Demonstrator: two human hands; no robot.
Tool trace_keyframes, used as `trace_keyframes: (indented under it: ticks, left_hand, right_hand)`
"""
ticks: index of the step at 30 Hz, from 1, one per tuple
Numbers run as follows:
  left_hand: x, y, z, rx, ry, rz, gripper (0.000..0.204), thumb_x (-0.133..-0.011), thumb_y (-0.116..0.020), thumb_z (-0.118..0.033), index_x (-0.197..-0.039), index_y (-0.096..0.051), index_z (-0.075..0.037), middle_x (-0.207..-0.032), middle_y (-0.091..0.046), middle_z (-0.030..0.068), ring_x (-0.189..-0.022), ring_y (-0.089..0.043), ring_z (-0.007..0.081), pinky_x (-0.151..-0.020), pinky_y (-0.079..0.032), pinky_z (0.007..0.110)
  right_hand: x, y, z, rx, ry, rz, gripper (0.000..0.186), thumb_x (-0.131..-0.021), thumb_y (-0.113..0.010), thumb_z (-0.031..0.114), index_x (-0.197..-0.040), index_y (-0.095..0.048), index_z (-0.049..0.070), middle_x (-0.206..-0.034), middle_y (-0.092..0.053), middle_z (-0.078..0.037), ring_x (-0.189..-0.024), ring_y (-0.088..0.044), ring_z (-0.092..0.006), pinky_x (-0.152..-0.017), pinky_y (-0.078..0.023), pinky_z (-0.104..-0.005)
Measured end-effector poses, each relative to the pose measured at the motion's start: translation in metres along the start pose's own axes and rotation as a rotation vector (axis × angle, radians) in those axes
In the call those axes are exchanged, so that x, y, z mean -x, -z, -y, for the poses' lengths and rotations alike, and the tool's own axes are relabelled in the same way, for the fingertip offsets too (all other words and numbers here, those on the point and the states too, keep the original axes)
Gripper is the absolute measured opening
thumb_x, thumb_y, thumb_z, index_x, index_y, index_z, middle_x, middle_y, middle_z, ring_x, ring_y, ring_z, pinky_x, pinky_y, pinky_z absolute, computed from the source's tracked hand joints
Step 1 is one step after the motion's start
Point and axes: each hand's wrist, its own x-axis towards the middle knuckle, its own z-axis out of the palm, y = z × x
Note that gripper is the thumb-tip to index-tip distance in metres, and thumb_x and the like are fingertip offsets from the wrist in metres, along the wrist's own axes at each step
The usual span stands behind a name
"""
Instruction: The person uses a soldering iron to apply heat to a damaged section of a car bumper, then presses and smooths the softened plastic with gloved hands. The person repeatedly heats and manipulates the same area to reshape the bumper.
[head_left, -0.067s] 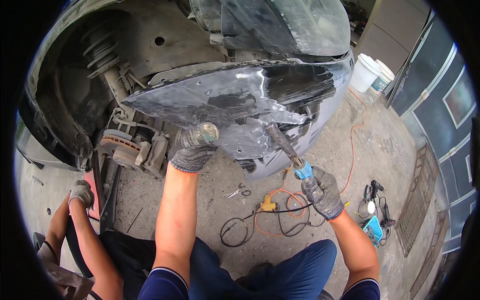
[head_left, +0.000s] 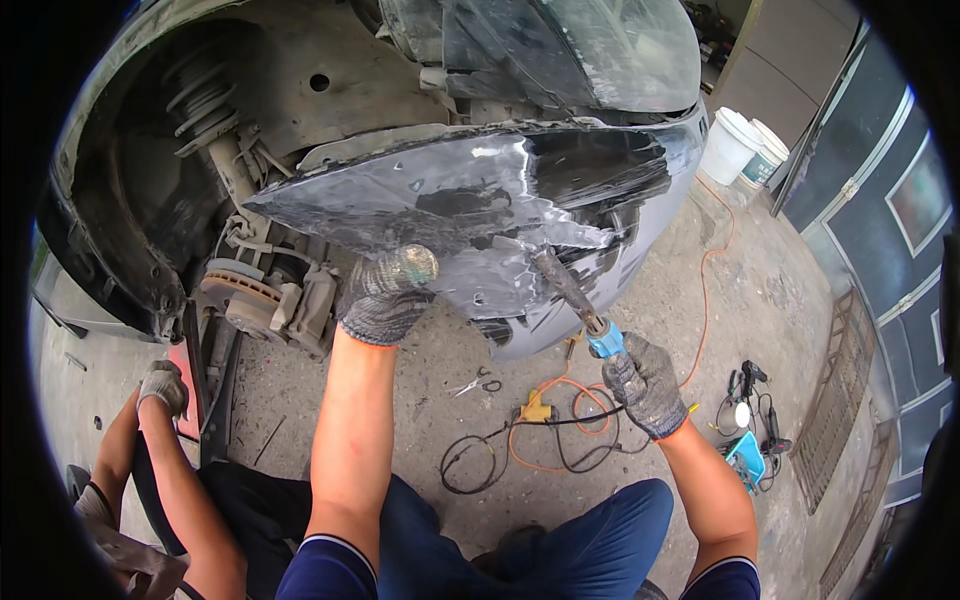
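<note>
In front of me is a car bumper (head_left: 440, 205) with a worn, sanded surface, grey and white with black patches. My left hand (head_left: 390, 290), in a dark knitted glove, is closed at the bumper's lower edge; its fingertips are partly hidden. My right hand (head_left: 647, 388), gloved too, is wrapped round the blue handle of a hot-air gun (head_left: 582, 305). The gun's metal barrel points up and left, and its flat tip lies at the torn area of the bumper. A black cord runs from the handle toward the floor.
Scissors (head_left: 473, 383) lie on the concrete among cables, beside a yellow connector box (head_left: 537, 409). At left are a brake disc (head_left: 246, 297) and a co-worker's gloved hand (head_left: 163, 387). White buckets (head_left: 731, 145) stand at the right, with a blue tray (head_left: 746, 458) and corded tools nearer.
</note>
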Motion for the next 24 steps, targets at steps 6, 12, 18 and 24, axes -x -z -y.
trace_keyframes:
  ticks: [6, 12, 18, 24]
  left_hand:
    - [0.002, -0.003, 0.003, -0.212, -0.028, -0.103, 0.058, -0.088, -0.059, -0.033, -0.129, -0.048, 0.006, -0.127, -0.058, 0.0203, -0.113, -0.058, 0.0305, -0.1, -0.046, 0.042]
    - [0.006, 0.007, 0.016, 0.084, 0.018, -0.216, 0.057, -0.088, -0.06, -0.032, -0.129, -0.048, 0.006, -0.128, -0.057, 0.0202, -0.113, -0.058, 0.0306, -0.101, -0.046, 0.043]
    - [0.005, 0.003, 0.011, 0.152, 0.032, -0.193, 0.067, -0.08, -0.07, -0.036, -0.129, -0.048, 0.005, -0.128, -0.057, 0.0188, -0.114, -0.057, 0.0304, -0.102, -0.045, 0.043]
    - [0.008, 0.022, 0.023, 0.098, 0.037, -0.209, 0.075, -0.077, -0.074, -0.04, -0.13, -0.048, 0.005, -0.129, -0.056, 0.0189, -0.115, -0.057, 0.03, -0.101, -0.046, 0.044]
  right_hand:
    - [0.004, 0.003, -0.005, 0.027, -0.006, -0.018, 0.037, -0.095, -0.056, 0.039, -0.097, -0.064, 0.003, -0.067, -0.052, 0.002, -0.06, -0.047, -0.0081, -0.056, -0.04, -0.0251]
    - [0.001, 0.0, -0.006, -0.002, 0.006, -0.021, 0.037, -0.096, -0.056, 0.039, -0.099, -0.064, 0.003, -0.068, -0.053, 0.001, -0.061, -0.048, -0.0085, -0.058, -0.041, -0.0258]
    - [0.003, 0.001, -0.001, -0.008, 0.019, -0.03, 0.033, -0.096, -0.057, 0.036, -0.098, -0.064, 0.004, -0.07, -0.053, 0.002, -0.063, -0.049, -0.0089, -0.058, -0.041, -0.0264]
    - [0.0, 0.0, -0.009, 0.073, 0.046, -0.033, 0.034, -0.096, -0.056, 0.037, -0.097, -0.064, 0.004, -0.068, -0.053, 0.001, -0.061, -0.049, -0.0098, -0.058, -0.041, -0.0266]
